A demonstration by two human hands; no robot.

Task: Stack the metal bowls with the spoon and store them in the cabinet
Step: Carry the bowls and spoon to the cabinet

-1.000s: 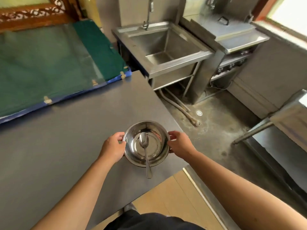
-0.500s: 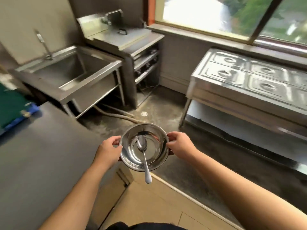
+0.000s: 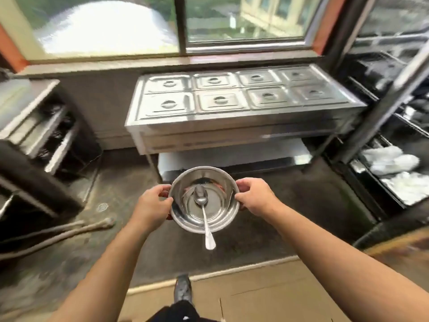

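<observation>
The stacked metal bowls hang in the air at chest height, over the dark floor. A spoon lies in the top bowl, its handle sticking out over the near rim. My left hand grips the stack's left rim and my right hand grips the right rim. How many bowls are nested I cannot tell. At the right edge stands a dark cabinet with wire shelves that carry white things.
A steel serving counter with several lidded wells stands straight ahead under a window. A steel shelf unit is at the left, with hoses lying on the floor. My shoe rests on a tan raised floor.
The view has swung right, away from the grey table and the sink, and now faces the serving counter and the cabinet. Both hands keep the same hold on the bowls.
</observation>
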